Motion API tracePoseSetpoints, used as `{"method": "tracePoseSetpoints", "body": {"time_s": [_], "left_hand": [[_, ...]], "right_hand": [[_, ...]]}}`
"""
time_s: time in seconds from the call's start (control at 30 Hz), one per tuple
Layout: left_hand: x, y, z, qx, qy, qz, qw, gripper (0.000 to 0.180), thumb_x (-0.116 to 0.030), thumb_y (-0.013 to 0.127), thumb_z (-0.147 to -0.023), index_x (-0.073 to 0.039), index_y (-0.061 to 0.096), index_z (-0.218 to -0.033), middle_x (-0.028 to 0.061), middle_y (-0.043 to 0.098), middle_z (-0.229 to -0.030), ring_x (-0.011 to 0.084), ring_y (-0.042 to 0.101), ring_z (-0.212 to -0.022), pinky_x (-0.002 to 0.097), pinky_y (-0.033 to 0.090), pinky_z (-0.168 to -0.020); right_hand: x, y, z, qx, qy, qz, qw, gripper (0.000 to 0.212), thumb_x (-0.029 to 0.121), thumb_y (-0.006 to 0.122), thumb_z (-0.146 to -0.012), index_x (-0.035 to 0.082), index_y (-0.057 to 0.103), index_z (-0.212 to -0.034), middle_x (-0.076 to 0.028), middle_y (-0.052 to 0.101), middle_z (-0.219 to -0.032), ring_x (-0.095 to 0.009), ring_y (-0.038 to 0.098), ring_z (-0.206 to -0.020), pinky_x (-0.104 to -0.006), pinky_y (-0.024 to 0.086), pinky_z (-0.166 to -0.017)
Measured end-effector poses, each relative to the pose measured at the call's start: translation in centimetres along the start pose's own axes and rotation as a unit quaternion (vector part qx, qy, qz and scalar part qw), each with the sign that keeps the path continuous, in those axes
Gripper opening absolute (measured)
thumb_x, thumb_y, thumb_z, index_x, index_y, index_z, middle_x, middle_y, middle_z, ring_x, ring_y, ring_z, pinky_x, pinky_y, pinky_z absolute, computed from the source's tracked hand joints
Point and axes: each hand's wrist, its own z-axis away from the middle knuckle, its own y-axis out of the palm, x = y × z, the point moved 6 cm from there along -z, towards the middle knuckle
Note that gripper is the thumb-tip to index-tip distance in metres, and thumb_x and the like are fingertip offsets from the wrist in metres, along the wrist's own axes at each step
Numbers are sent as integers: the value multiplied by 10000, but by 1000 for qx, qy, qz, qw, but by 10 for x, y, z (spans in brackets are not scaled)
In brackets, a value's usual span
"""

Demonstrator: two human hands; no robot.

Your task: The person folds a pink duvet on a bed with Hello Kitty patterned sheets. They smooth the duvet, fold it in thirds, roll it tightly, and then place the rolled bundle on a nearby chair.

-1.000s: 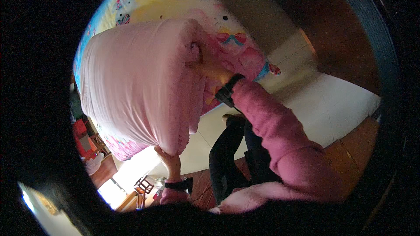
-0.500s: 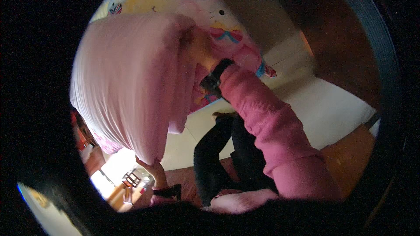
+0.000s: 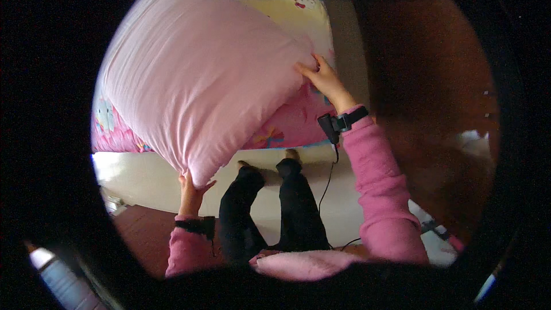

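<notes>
A large plump pink pillow fills the upper left of the view, tilted over a bed with a cartoon-print sheet. My left hand grips its lowest corner, where the cloth bunches into creases; the thumb points out to the right. At the pillow's right corner, my right hand pinches the cloth between thumb and fingers. Part of that grip is hidden behind the pillow. Each wrist wears a black strap, and the right one carries a small black device.
My legs in black trousers stand at the bed's near edge on a pale floor. A thin black cable hangs from the right wrist. Dark brown wood lies to the right, and a reddish-brown surface at the lower left.
The pillow has gone from hanging steeply at the left to lying broader and flatter over the bed. My right hand has moved right, and my left hand up into clearer view.
</notes>
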Motion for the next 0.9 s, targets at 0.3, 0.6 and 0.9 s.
{"method": "tracePoseSetpoints", "body": {"time_s": [0.3,0.6,0.9], "left_hand": [[85,32,-33,53,-144,383,911,910,-613,483,-914,-17,124,-1501,197,293,-1503,373,374,-1342,575,351,-1087],[-1,-12,-21,-77,40,354,931,611,-139,672,-848,32,414,-1374,131,535,-1305,253,557,-1146,370,452,-964],[-164,-274,-16,-66,68,205,974,427,-199,677,-845,63,609,-1175,83,661,-1060,158,639,-923,291,516,-794]], "right_hand": [[-3,62,-23,200,0,-118,973,447,208,714,-836,12,576,-1213,-114,652,-1131,-207,601,-1018,-342,474,-890],[34,42,10,168,174,22,970,378,136,711,-852,-10,572,-1173,-92,639,-1007,-181,601,-874,-312,509,-727],[159,154,142,179,143,-163,960,547,189,680,-864,-25,479,-1326,-92,597,-1169,-246,598,-1019,-397,513,-766]]}}
